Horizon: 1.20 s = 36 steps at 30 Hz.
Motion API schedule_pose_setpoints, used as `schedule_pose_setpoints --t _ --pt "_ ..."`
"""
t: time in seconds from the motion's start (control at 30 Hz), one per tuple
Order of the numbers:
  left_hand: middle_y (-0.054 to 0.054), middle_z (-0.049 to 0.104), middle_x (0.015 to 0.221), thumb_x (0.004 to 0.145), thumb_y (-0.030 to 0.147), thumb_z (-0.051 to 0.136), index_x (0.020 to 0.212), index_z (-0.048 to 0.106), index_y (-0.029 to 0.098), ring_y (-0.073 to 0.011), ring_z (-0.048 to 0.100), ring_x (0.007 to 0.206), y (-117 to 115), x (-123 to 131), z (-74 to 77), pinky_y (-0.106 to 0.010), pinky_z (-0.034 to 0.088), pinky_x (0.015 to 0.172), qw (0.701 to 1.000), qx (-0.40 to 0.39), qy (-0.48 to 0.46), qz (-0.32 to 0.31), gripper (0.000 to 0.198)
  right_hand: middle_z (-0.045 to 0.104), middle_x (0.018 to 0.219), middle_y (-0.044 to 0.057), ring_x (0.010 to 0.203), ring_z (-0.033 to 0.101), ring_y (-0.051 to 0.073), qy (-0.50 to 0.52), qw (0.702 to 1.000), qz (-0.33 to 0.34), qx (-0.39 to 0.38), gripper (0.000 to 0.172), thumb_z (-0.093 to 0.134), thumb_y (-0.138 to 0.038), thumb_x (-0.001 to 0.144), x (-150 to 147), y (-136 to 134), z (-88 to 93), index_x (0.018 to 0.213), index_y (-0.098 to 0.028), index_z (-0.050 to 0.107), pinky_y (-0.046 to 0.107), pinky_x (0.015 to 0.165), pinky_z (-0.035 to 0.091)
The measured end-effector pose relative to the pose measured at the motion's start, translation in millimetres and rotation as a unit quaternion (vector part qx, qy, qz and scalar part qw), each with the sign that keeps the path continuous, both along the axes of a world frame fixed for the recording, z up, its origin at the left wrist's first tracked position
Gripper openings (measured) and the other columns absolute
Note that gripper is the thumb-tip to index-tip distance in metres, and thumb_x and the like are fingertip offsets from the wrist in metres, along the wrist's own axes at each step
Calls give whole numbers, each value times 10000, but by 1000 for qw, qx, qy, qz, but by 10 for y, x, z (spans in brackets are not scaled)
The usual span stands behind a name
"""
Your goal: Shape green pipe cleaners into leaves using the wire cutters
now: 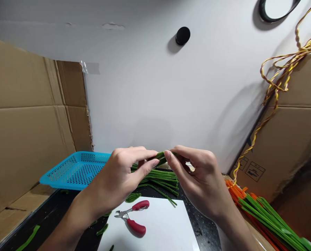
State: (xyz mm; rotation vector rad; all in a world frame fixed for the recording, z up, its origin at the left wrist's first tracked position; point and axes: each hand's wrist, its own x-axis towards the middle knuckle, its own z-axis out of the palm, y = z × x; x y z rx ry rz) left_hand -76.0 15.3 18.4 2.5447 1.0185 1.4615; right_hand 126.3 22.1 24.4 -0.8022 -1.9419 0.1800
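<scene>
My left hand (121, 176) and my right hand (197, 174) meet in front of me, fingers pinched on the two ends of a short green pipe cleaner piece (160, 157). Both hands hover above a pile of green pipe cleaners (160, 179) that lies on the dark table. Below the hands, red-handled pliers (134, 218) rest on a white sheet (165, 230), their jaws pointing left.
A blue perforated tray (74, 170) stands at the left. Bundles of green and orange pipe cleaners (265, 216) lie at the right. Small bent green pieces (131, 197) are scattered on the table. Cardboard walls stand on both sides, with twisted yellow-red wire (275, 80) hanging at the right.
</scene>
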Motion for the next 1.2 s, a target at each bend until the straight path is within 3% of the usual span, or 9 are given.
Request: schedule_pose_setpoints --t 0.07,0.23,0.43,0.6,0.8,0.9,1.0,1.2 --pt "-6 740 738 1026 271 649 1094 841 234 -143 628 637 -5 -8 6 -239 508 560 998 -47 -40 -7 207 299 615 -54 563 247 107 -2 1000 0 7 419 578 -298 1042 9 -2 0 649 -213 462 293 493 233" --pt "-14 801 778 998 303 686 1030 868 240 -178 716 653 0 -4 -22 -245 548 534 994 -72 -84 6 195 315 611 -61 557 264 99 -17 999 -9 29 417 576 -271 1048 -6 23 -15 658 -210 444 282 507 266" --pt "12 798 810 1012 299 660 1115 847 270 -161 704 679 -12 29 -21 -247 556 576 997 -42 -59 31 215 364 593 -62 545 286 97 -35 998 -20 41 397 558 -270 1056 -8 34 -9 670 -202 495 274 507 273" --pt "1 756 721 1009 286 649 980 853 237 -158 659 613 -14 57 -33 -246 515 502 997 -1 -64 34 211 433 599 -50 538 354 101 -54 997 -13 44 343 555 -265 1059 -8 23 -6 729 -190 613 279 521 302" --pt "-11 765 763 1010 263 645 942 846 225 -165 677 664 -12 85 -50 -259 539 557 996 5 -81 32 215 457 636 -45 550 346 97 -47 994 -33 89 321 571 -224 1041 -45 44 -43 723 -188 592 281 535 302" --pt "5 751 791 1008 256 659 1076 826 244 -136 622 646 -10 101 -41 -247 525 569 997 2 -75 21 180 458 647 -48 569 359 97 -27 997 -21 66 306 571 -229 1042 -35 41 -39 739 -189 583 276 550 313" --pt "-2 745 837 976 237 717 1191 788 228 -126 599 662 -10 130 -51 -248 531 610 996 34 -77 1 227 364 628 -59 576 301 102 17 1000 11 11 362 580 -272 1040 -19 15 -20 691 -199 523 282 526 273" --pt "7 716 752 961 144 735 1150 823 209 -99 580 611 -25 161 -89 -227 486 568 988 88 -126 -18 218 348 648 -46 605 305 112 78 994 58 -47 408 575 -361 1060 -31 -27 -17 688 -197 548 295 540 266"
